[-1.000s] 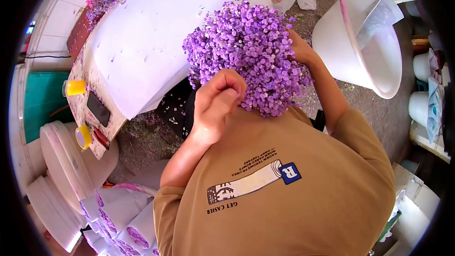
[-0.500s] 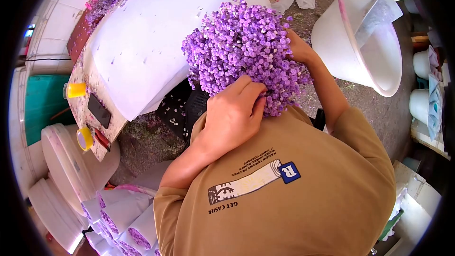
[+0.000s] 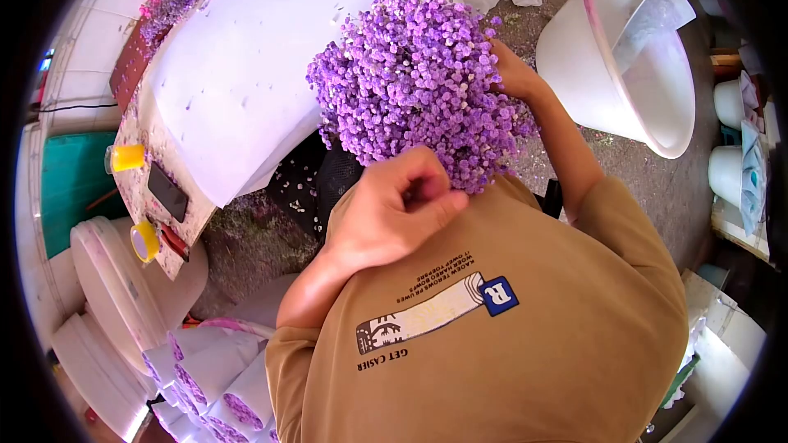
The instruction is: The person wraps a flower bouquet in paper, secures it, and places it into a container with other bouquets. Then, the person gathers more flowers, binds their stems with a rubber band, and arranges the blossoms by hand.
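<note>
A large round bunch of purple flowers (image 3: 419,82) is held up in front of my chest. My right hand (image 3: 510,74) grips it from its right side, with the fingertips hidden behind the blossoms. At the bunch's lower left edge is my left hand (image 3: 402,209), in front of the brown shirt (image 3: 509,361). Its fingers are curled in towards the thumb, and whatever lies between them is too small and shaded to make out. The flower stems are out of sight.
White sheets (image 3: 238,74) cover the table on the left, with a phone (image 3: 167,192), yellow tape rolls (image 3: 145,241) and red-handled pliers (image 3: 174,242) at its edge. A white tub (image 3: 574,74) stands right. Several wrapped bunches (image 3: 222,377) lie lower left.
My left hand first reached right into the lower blossoms, then drew back slightly down and left, off them. My right hand keeps its hold; the bunch has shifted slightly up and left.
</note>
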The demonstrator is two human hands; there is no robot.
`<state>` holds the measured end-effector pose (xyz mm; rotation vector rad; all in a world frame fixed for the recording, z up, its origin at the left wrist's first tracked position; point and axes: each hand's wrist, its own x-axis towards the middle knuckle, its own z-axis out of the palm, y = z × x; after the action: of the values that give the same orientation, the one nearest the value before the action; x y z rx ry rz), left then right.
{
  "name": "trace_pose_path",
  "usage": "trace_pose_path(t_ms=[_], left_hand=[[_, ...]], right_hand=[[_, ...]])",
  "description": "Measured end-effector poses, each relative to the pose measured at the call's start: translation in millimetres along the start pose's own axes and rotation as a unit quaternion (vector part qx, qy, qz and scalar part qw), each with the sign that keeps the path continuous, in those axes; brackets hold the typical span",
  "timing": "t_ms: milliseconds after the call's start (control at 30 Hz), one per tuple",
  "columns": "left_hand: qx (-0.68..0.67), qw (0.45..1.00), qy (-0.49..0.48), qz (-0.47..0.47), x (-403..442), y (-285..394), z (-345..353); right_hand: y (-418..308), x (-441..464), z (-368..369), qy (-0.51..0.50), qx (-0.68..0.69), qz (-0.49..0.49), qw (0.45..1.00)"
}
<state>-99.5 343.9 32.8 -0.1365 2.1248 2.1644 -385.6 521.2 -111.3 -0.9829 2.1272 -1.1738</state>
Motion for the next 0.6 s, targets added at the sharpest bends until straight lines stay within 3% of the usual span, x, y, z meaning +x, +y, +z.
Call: trace_pose_path(t_ms=[33,100,133,200,600], left_hand=[[0.052,0.996,-0.018,-0.063,-2,15,4],[0.154,0.987,0.011,0.032,-1,13,15],[0.154,0.987,0.010,0.033,0,10,17],[0.263,0.954,0.071,0.126,4,3,20],[0.399,0.888,0.091,0.211,11,12,21]], right_hand=[[-1,0,-1,0.002,-0.006,0.001,1.000],[-28,-6,-3,0.002,-0.002,0.001,1.000],[-38,-8,-4,0.002,0.002,0.002,1.000],[-37,-7,-3,-0.001,0.010,0.022,1.000],[-15,-2,-1,0.000,0.029,0.007,1.000]])
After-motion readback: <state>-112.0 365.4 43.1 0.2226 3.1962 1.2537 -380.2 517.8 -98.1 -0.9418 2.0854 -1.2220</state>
